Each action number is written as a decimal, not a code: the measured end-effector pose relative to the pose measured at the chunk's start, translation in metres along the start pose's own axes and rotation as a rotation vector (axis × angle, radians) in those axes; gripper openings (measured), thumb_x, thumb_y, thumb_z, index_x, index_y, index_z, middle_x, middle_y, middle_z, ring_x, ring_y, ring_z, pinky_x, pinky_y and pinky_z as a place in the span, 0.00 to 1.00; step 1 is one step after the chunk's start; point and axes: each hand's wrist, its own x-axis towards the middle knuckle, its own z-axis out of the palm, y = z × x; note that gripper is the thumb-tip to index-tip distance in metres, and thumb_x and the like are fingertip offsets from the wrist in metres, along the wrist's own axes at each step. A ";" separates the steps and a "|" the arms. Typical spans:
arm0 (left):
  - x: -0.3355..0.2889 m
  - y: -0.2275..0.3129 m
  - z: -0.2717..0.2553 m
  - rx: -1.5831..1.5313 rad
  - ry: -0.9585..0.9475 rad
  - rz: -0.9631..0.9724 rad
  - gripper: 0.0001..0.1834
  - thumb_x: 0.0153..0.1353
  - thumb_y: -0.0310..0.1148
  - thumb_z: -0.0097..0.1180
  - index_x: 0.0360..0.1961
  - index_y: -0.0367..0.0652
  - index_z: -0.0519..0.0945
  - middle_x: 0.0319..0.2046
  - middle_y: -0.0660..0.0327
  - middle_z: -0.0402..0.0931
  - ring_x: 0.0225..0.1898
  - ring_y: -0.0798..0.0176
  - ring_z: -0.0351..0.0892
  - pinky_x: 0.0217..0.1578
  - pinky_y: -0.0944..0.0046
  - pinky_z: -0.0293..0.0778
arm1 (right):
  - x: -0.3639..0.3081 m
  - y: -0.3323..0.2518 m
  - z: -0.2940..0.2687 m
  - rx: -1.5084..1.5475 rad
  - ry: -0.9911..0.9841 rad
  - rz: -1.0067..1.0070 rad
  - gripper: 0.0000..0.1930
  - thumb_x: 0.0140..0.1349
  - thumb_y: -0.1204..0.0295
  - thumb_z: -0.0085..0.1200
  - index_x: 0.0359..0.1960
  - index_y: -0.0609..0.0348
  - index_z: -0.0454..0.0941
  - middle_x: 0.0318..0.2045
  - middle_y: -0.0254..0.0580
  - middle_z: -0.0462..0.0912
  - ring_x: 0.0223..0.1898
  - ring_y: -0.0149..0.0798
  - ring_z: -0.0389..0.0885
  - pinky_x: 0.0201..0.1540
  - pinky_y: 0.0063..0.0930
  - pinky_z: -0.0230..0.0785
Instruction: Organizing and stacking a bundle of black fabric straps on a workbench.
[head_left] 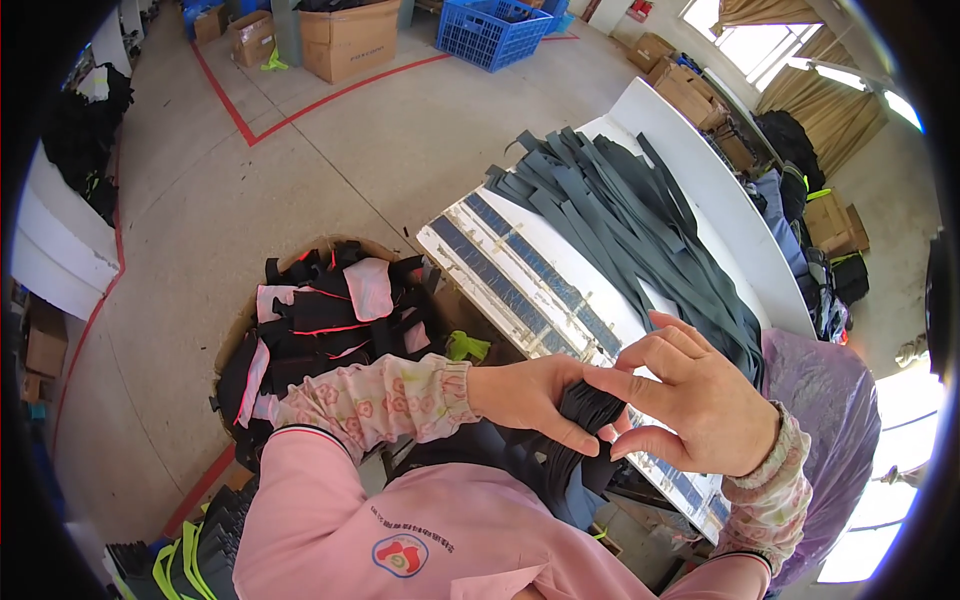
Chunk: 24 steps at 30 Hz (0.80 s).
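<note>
My left hand point(530, 392) is closed around a stack of dark fabric straps point(588, 408), its thumb lying across the near side. The straps' lower lengths hang down in front of my pink shirt. From the other side, my right hand point(705, 405) curls its forefinger and thumb onto the same stack; its other fingers are bent above. Just beyond my hands, a long heap of dark grey straps point(640, 225) lies lengthwise on a white table point(550, 255). Blue and dark bands of tape run along the table's left side.
Left of the table stands a round-rimmed container point(232, 355) full of black and pink sewn pieces point(330, 310). A purple plastic bag point(825, 420) bulges at the table's right. Farther off are a cardboard box point(350, 40), a blue crate point(492, 35) and red floor lines point(350, 98).
</note>
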 end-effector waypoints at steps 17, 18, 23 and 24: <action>0.003 -0.016 0.000 0.031 -0.053 -0.012 0.21 0.57 0.32 0.73 0.48 0.37 0.79 0.42 0.65 0.81 0.43 0.74 0.78 0.46 0.70 0.75 | 0.013 0.003 0.005 0.066 0.005 -0.069 0.16 0.51 0.69 0.66 0.41 0.61 0.79 0.30 0.38 0.77 0.36 0.44 0.76 0.42 0.35 0.72; 0.003 -0.016 0.000 0.045 -0.072 -0.043 0.20 0.57 0.32 0.73 0.47 0.37 0.80 0.42 0.65 0.82 0.43 0.74 0.78 0.46 0.70 0.75 | 0.015 0.003 0.004 0.039 -0.003 -0.084 0.16 0.48 0.70 0.66 0.39 0.60 0.78 0.29 0.38 0.77 0.36 0.44 0.77 0.42 0.35 0.72; 0.004 -0.017 0.002 0.084 -0.089 -0.047 0.20 0.56 0.33 0.74 0.46 0.37 0.81 0.40 0.65 0.82 0.43 0.74 0.78 0.46 0.70 0.75 | 0.022 0.000 0.003 -0.023 -0.072 -0.101 0.18 0.41 0.70 0.67 0.34 0.59 0.76 0.29 0.38 0.78 0.36 0.44 0.78 0.42 0.35 0.72; 0.005 -0.016 0.003 0.064 -0.078 -0.048 0.20 0.55 0.33 0.74 0.46 0.37 0.81 0.40 0.65 0.82 0.43 0.73 0.78 0.46 0.69 0.76 | 0.022 0.000 0.004 -0.013 -0.056 -0.093 0.13 0.49 0.73 0.65 0.36 0.59 0.77 0.28 0.39 0.78 0.34 0.45 0.77 0.40 0.36 0.72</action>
